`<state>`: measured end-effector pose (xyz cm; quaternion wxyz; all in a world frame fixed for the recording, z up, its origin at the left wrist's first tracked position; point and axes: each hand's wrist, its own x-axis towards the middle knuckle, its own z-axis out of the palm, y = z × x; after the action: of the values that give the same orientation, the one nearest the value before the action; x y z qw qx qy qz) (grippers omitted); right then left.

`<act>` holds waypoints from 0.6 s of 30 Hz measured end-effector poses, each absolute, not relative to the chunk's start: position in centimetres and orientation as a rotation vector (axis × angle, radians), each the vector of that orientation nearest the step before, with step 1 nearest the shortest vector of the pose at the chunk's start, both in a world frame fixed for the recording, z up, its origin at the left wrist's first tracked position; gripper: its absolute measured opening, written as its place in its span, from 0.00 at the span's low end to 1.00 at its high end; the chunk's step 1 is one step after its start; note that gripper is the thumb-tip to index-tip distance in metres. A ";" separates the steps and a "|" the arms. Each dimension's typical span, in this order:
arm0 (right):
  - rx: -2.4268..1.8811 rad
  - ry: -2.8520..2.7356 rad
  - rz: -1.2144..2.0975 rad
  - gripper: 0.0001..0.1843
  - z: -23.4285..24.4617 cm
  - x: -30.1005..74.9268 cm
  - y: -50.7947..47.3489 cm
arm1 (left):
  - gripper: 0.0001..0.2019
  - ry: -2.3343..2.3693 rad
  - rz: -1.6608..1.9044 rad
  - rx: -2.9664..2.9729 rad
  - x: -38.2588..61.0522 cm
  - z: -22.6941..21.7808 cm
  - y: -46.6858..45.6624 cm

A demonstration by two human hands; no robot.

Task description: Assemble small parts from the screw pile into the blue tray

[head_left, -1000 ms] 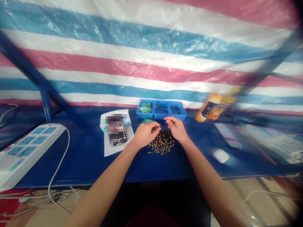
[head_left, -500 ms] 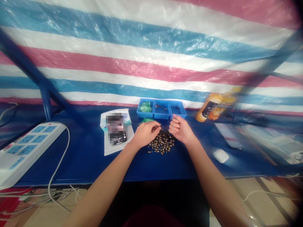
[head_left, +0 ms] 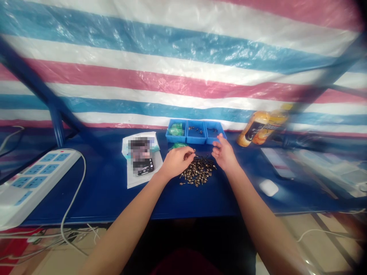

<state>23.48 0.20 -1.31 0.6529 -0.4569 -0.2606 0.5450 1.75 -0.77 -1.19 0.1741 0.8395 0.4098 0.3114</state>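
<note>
My left hand [head_left: 177, 162] is curled closed, its fingertips pinching one small bronze-coloured metal piece [head_left: 194, 151] just above a loose pile of small bronze-coloured metal pieces [head_left: 197, 172]. My right hand [head_left: 225, 154] is open and holding nothing, its fingers loosely spread beside the pile's upper right edge. The pile lies at lower centre of the blue-painted counter [head_left: 100, 194], between my hands.

Just above it sits a blue plastic three-compartment tray [head_left: 195, 131]. Its left compartment holds green plastic bags [head_left: 176, 130], its middle one a few small dark metal pieces [head_left: 195, 130], and its right one a few more dark pieces [head_left: 212, 130]. Another green plastic bag [head_left: 177, 145] lies on the counter just below the tray.

To the left, a white paper packet [head_left: 129, 164] carries a black phone [head_left: 143, 167], and a white power strip with blue sockets [head_left: 37, 179] lies at far left. Two orange drink bottles [head_left: 255, 129] are at right, above a white mouse [head_left: 268, 187].
</note>
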 end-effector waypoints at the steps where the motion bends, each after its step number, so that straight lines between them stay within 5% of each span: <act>1: -1.073 -0.608 1.213 0.22 -1.4 23.7 0.2 | 0.10 1.162 0.880 2.381 1.8 -1.2 -0.8; 10: -1.657 -1.925 0.428 0.17 -1.4 23.0 -1.2 | 0.10 1.166 0.876 2.369 1.7 -1.1 -0.8; 18: -1.699 -2.193 0.327 0.12 -2.0 22.6 -1.4 | 0.10 1.172 0.873 2.361 1.7 -1.4 -0.7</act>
<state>22.57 -1.35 -1.97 0.1730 -0.5991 -0.7733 0.1152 1.66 -0.72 -1.36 0.1811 0.8362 0.4152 0.3092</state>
